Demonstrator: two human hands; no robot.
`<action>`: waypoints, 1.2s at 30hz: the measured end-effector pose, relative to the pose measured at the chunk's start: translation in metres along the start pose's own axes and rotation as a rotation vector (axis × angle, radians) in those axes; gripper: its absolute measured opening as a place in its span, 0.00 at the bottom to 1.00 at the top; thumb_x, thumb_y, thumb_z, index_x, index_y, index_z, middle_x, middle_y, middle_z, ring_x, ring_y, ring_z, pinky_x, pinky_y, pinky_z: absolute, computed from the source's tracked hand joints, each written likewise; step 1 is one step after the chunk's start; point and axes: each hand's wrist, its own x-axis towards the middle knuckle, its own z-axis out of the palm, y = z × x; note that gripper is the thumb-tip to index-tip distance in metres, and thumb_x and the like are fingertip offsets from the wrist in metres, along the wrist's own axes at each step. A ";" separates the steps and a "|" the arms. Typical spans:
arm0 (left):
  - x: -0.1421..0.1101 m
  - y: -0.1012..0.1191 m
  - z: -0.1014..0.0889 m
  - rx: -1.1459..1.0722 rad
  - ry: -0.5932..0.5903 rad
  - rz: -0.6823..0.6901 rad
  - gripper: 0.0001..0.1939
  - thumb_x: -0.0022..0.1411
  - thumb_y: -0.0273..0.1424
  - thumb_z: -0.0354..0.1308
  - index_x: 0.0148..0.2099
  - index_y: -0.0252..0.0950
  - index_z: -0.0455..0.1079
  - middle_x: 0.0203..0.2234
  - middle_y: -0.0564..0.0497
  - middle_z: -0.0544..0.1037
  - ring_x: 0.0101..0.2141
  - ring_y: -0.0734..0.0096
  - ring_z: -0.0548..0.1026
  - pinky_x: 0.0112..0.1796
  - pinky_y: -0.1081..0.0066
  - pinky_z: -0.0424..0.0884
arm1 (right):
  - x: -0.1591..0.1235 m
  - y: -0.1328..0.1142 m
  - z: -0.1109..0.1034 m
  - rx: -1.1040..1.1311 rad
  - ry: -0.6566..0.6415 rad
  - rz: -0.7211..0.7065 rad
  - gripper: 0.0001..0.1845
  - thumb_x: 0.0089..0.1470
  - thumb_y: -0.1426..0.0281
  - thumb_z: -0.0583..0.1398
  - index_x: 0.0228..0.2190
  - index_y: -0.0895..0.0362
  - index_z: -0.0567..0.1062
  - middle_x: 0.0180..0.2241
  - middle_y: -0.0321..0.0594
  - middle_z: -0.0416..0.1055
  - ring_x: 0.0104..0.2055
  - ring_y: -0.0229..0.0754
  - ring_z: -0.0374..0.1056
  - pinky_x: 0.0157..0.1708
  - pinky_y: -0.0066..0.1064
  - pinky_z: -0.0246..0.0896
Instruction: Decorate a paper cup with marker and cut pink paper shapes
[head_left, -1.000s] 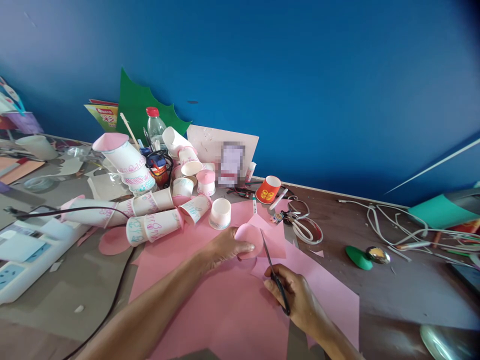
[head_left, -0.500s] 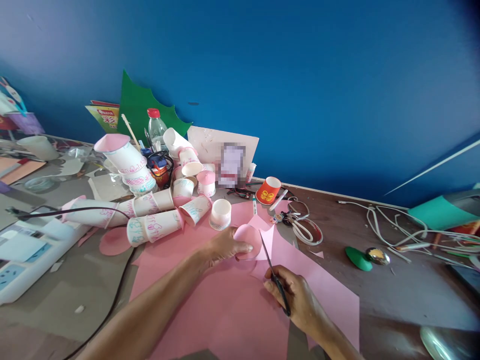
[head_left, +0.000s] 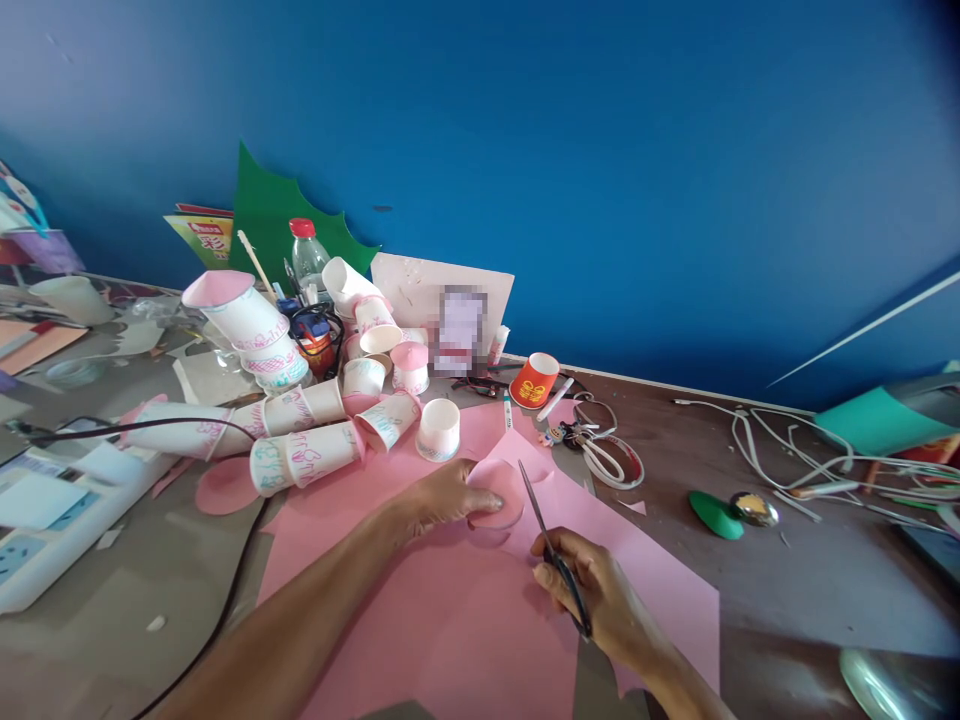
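Note:
My left hand (head_left: 454,502) pinches a round pink paper disc (head_left: 501,482) by its left side, thumb on top. Just right of it, my right hand (head_left: 579,585) grips a pair of scissors (head_left: 536,500) by the black handles, with the blades pointing up and away from me beside the disc's edge. Whether the blades are parted is hard to make out. Beneath both hands spread large pink paper sheets (head_left: 450,620). A white paper cup (head_left: 439,430) stands upright on the pink paper, just beyond my left hand.
Several decorated paper cups (head_left: 307,458) lie or stand stacked at left, near a power strip (head_left: 67,510) and a plastic bottle (head_left: 307,255). A red paper cup (head_left: 534,381), a marker (head_left: 508,410) and coiled cables (head_left: 611,460) are beyond my right hand. White cords (head_left: 780,450) tangle at far right.
A pale pink paper piece attached beside the disc has come off and no longer shows at its right edge. The scissors have shifted slightly right, apart from the disc.

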 end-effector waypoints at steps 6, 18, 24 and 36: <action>0.001 -0.001 -0.001 0.084 -0.001 -0.022 0.08 0.44 0.30 0.58 0.30 0.34 0.68 0.19 0.57 0.65 0.21 0.76 0.60 0.23 0.74 0.55 | -0.001 -0.004 -0.003 0.002 -0.008 0.023 0.21 0.51 0.52 0.60 0.31 0.57 0.68 0.19 0.26 0.52 0.21 0.32 0.49 0.20 0.25 0.46; 0.000 -0.001 -0.001 0.155 -0.056 0.011 0.08 0.46 0.34 0.57 0.24 0.36 0.62 0.17 0.57 0.64 0.19 0.76 0.59 0.21 0.73 0.52 | 0.000 -0.006 -0.002 -0.026 -0.009 0.019 0.19 0.53 0.53 0.59 0.30 0.57 0.68 0.19 0.27 0.54 0.21 0.33 0.51 0.20 0.25 0.46; 0.003 -0.006 -0.001 0.145 -0.079 0.037 0.08 0.47 0.34 0.55 0.23 0.36 0.61 0.16 0.58 0.64 0.18 0.77 0.58 0.20 0.73 0.51 | 0.000 -0.005 -0.003 -0.028 -0.020 0.034 0.20 0.53 0.51 0.58 0.29 0.56 0.67 0.19 0.27 0.53 0.21 0.33 0.50 0.20 0.25 0.46; -0.003 0.004 0.002 0.171 -0.024 -0.050 0.08 0.46 0.34 0.58 0.25 0.36 0.64 0.17 0.55 0.68 0.21 0.73 0.64 0.20 0.75 0.57 | 0.001 -0.003 -0.001 -0.038 -0.016 0.023 0.21 0.53 0.50 0.58 0.30 0.57 0.67 0.19 0.26 0.52 0.21 0.33 0.49 0.20 0.26 0.43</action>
